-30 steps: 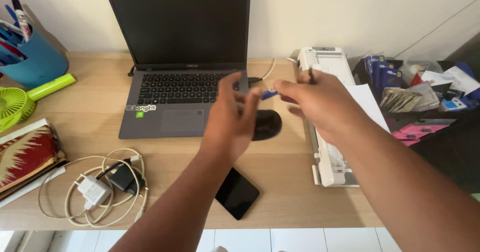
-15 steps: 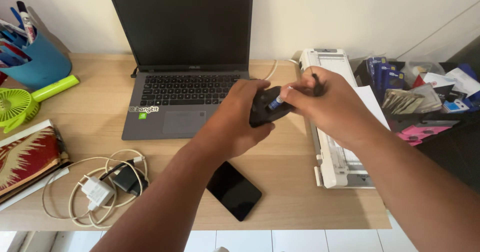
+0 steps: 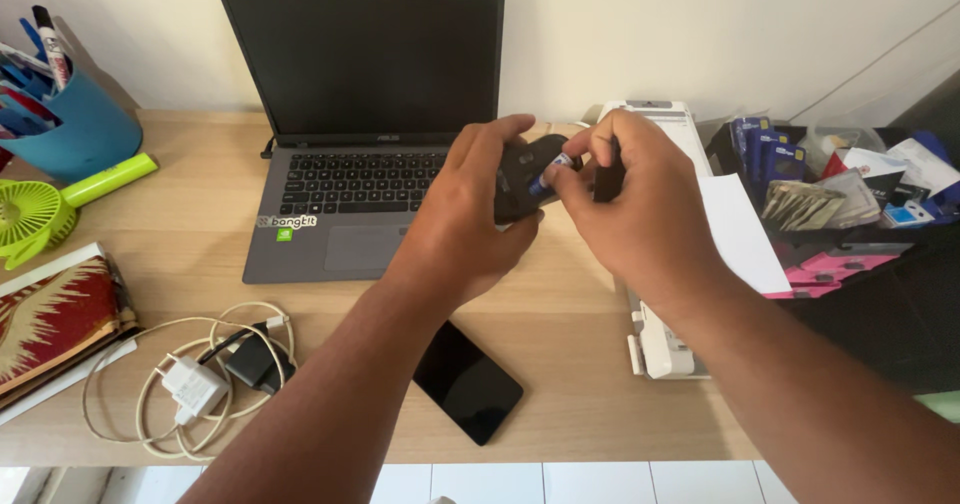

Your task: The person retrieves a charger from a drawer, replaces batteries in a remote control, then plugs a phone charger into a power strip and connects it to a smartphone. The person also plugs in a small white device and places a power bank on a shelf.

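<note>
Our left hand (image 3: pixel 462 219) grips the black mouse (image 3: pixel 525 169) lifted off the desk; right hand (image 3: pixel 625 204) pinches a small blue-white battery (image 3: pixel 549 176), tilted, touching the mouse's underside.

A single head-worn view looks down and forward from above the person's own arms, close over both hands; the wooden desk (image 3: pixel 590 404) lies beneath them and the open laptop (image 3: pixel 360 114) just beyond.
</note>
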